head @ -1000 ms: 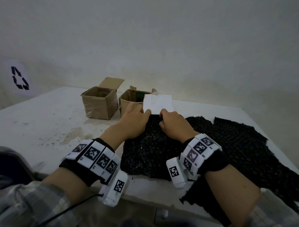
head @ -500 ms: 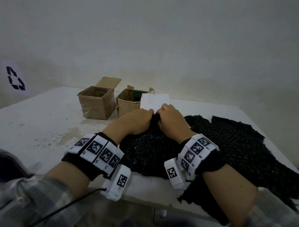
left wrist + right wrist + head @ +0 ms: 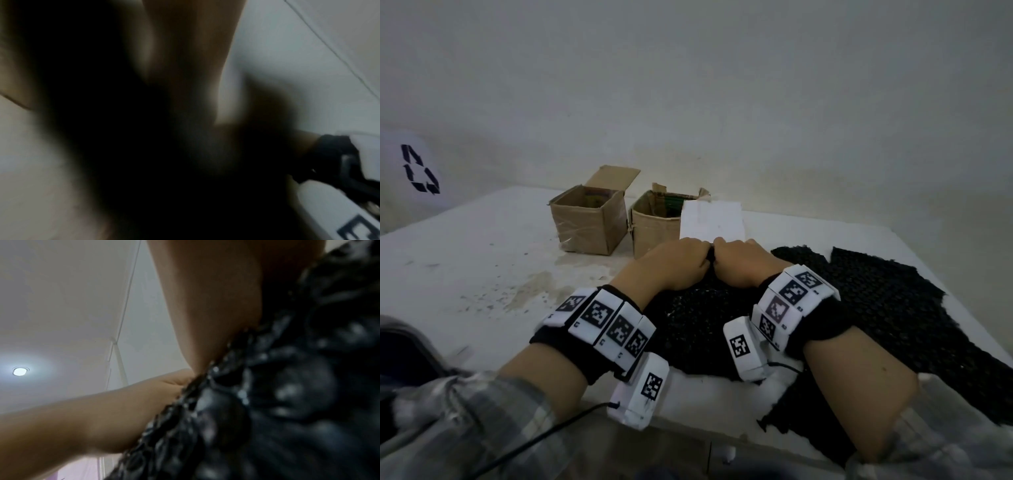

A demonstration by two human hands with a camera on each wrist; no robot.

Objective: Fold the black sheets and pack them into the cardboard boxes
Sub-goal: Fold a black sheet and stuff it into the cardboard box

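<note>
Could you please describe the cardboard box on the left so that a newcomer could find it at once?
On the white table, two open boxes stand near the far wall. The left box is the squarer one with a flap raised behind, unlike the right box beside the white block.

I see a plain pale wall behind a stained white table, and a round ceiling light glowing.

black sheet: glossy bubbled plastic | boxes: matt cardboard
</note>
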